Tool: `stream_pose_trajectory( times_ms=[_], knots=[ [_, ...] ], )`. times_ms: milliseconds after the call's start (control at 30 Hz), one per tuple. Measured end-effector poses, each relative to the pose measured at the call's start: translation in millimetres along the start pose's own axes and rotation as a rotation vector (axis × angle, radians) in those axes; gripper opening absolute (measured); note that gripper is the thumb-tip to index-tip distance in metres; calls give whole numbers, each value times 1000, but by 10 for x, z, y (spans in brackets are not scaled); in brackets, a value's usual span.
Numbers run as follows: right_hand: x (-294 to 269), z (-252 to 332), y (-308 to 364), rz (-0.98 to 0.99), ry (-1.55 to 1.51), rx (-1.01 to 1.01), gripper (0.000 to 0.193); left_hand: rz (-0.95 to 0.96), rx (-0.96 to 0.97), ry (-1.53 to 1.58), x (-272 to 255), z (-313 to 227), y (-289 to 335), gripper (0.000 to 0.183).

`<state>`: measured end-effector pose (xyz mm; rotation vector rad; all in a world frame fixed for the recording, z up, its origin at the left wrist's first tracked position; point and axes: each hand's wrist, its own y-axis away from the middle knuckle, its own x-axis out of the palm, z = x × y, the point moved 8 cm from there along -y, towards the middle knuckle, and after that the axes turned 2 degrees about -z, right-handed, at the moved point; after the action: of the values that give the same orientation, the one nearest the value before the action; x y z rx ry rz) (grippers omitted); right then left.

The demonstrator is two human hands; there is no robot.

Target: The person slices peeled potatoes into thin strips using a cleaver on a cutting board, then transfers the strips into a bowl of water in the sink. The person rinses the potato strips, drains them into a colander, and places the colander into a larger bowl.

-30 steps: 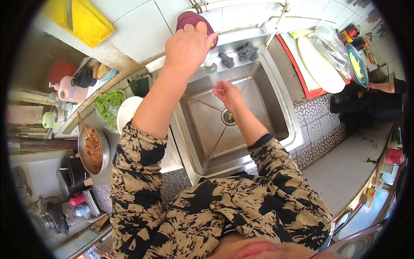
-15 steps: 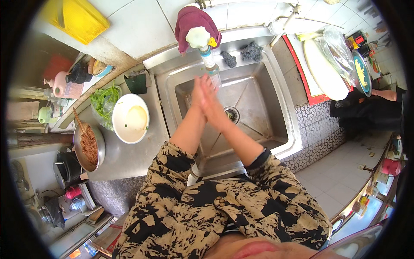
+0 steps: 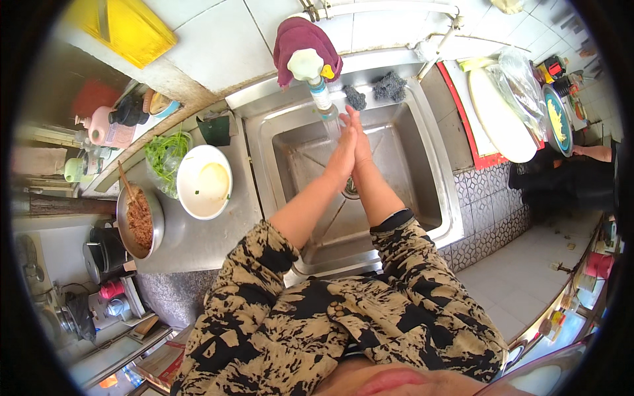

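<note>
Over the steel sink (image 3: 432, 204), my left hand (image 3: 341, 156) and my right hand (image 3: 362, 142) lie palm to palm. Their fingers are stretched out and point toward the far side, and I see nothing held in either one. Beside the left fingers, water runs from the tap (image 3: 321, 99), which has a pale knob and a clear and blue spout piece. The palms hide each other's inner sides. Below the wrists, the drain (image 3: 351, 190) is partly covered. Two dark scouring pads (image 3: 390, 87) rest on the sink's back ledge.
On the left counter stand a white bowl (image 3: 189, 198), a bag of greens (image 3: 162, 155) and a metal bowl of minced filling (image 3: 140, 221) with chopsticks. A maroon cloth (image 3: 297, 39) hangs behind the tap. At right, a long white gourd (image 3: 502, 119) lies near another person's hand (image 3: 593, 152) holding a plate.
My hands have moved slightly to the right from beneath the tap, still pressed together. Their blur has lessened, and the whole view has shifted a little.
</note>
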<state>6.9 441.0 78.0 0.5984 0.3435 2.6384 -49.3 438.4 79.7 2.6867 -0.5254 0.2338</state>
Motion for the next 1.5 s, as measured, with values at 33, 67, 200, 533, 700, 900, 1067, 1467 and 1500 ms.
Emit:
stream_pose_trajectory(
  times_ms=[33,67,200,533,700,900,1067,1467,1500],
  knots=[
    [-34,32,-2,-21,1,-18,76,16,24,0,4,53,-6,93],
    [-20,-21,55,-12,62,11,78,40,61,-2,10,108,-23,93],
    [306,-415,480,148,-75,145,68,-224,211,-333,-738,11,-583,55],
    [-645,349,195,-36,500,-357,32,35,44,-902,-479,-117,-555,28],
    [169,1616,614,169,557,-820,28,40,412,-1161,-979,287,276,39],
    [1435,2467,1077,358,1164,-1385,52,-332,443,-1107,-2169,607,1893,30],
    [1509,2465,861,390,1304,-1268,39,-582,69,-1220,-2991,1232,3231,31],
    [1312,1874,1112,-36,1318,-1380,72,-809,-1028,-856,-3775,3368,5887,38],
    [1251,1621,1143,-50,1350,-1280,76,-882,-1080,-784,-3803,3631,6093,39]
  ],
)
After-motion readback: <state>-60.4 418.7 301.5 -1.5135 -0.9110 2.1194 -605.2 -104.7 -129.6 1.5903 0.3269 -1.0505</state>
